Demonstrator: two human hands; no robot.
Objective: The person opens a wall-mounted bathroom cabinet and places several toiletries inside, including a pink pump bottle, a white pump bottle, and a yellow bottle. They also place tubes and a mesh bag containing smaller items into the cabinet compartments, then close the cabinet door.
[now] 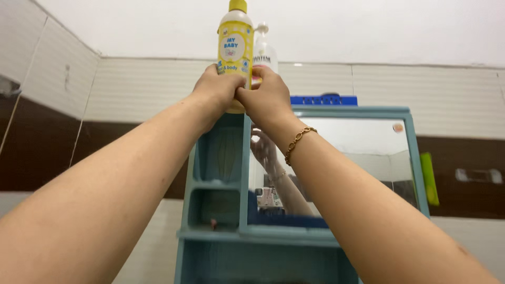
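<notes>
Both hands clasp a yellow bottle (235,50) on top of a teal wall cabinet (221,173): the left hand (216,89) is wrapped round its base at 9 o'clock, the right hand (268,97) closed against it at 3 o'clock. A white pump bottle (263,50) stands just behind, and a mirror (363,158) sits at 5 o'clock.

White tiled walls (421,94) with a dark brown band (42,152) meet a plain white ceiling (342,26). A teal wall cabinet (221,236) has open shelves beside a mirror (363,158). Even, soft light fills the room.
</notes>
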